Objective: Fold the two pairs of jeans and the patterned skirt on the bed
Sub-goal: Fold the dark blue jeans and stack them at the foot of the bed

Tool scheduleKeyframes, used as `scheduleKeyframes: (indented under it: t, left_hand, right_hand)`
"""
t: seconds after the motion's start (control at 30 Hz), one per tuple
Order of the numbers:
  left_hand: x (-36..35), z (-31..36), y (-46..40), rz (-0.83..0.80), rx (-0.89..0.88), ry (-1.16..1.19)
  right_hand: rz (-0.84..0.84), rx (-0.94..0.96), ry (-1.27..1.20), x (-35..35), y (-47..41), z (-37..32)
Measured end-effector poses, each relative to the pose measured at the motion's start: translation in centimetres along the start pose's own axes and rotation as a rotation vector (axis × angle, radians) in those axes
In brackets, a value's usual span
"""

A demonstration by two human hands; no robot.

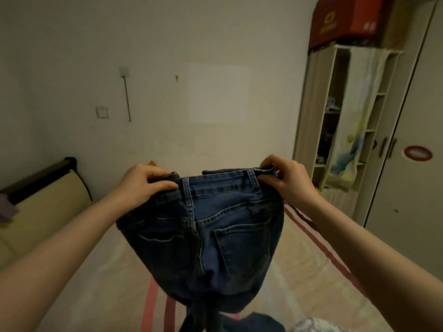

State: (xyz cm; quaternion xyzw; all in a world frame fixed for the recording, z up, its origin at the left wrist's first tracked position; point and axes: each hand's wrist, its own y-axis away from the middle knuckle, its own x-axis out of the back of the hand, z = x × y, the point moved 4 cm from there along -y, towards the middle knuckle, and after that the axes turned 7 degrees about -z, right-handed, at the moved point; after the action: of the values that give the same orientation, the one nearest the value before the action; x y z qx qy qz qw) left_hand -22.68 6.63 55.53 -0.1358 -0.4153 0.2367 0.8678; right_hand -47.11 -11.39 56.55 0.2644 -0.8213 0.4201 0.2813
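Bed (311,279): pale sheet with pink stripes, wrinkled; second denim piece (254,323) and patterned cloth (309,325) seen at near edge.
Jeans (203,236): dark blue denim, held up over bed, back pockets facing camera, legs hanging.
Left hand (141,185): waistband pinched at left end.
Right hand (287,180): waistband pinched at right end.
Shelf unit (345,121): open compartments, small items inside, indistinct; cloth draped.
Wardrobe (407,164): pale, doors closed.
Wall (167,68): plain, switch plate mounted.

Matt blue denim jeans (215,231) with pale stitching above a smooth cloth bedsheet (115,271)
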Motion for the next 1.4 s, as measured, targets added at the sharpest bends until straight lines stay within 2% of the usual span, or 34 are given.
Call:
scheduleKeyframes:
  t: [0.17, 0.3, 0.5, 0.6, 0.67, 0.8, 1.03, 1.2, 1.4]
  left_hand:
    - [5.0, 4.8, 0.4, 0.001, -0.015, 0.066]
    - [7.9, 7.7, 1.9, -0.075, -0.028, 0.144]
    - [8.4, 8.9, 5.6, -0.359, 0.076, 0.146]
    - [7.4, 8.7, 7.4, -0.435, 0.101, 0.141]
    - [7.4, 8.6, 8.0, -0.38, 0.078, 0.14]
    - [8.9, 8.5, 8.2, -0.167, 0.022, 0.113]
    - [13.7, 11.0, 7.4, 0.041, -0.072, -0.017]
    - [17.7, 14.1, 6.8, 0.074, -0.111, -0.109]
    - [21.6, 18.5, 6.4, 0.108, -0.166, -0.318]
  right_hand:
    - [0.112, 0.047, -0.034, 4.0, -1.7, -4.8]
    - [0.189, 0.072, -0.076, 6.5, -2.5, -7.9]
    - [0.217, 0.108, -0.106, 9.2, -2.5, -10.9]
    - [0.21, 0.102, -0.118, 9.8, -1.9, -11.4]
    - [0.19, 0.101, -0.124, 10.1, -1.5, -11.7]
    - [0.137, 0.106, -0.202, 11.1, -0.8, -12.8]
    - [-0.006, 0.128, -0.382, 12.8, -0.1, -15.1]
    - [-0.006, 0.138, -0.474, 13.8, 0.0, -16.7]
    - [0.086, 0.189, -0.498, 15.6, -0.3, -18.6]
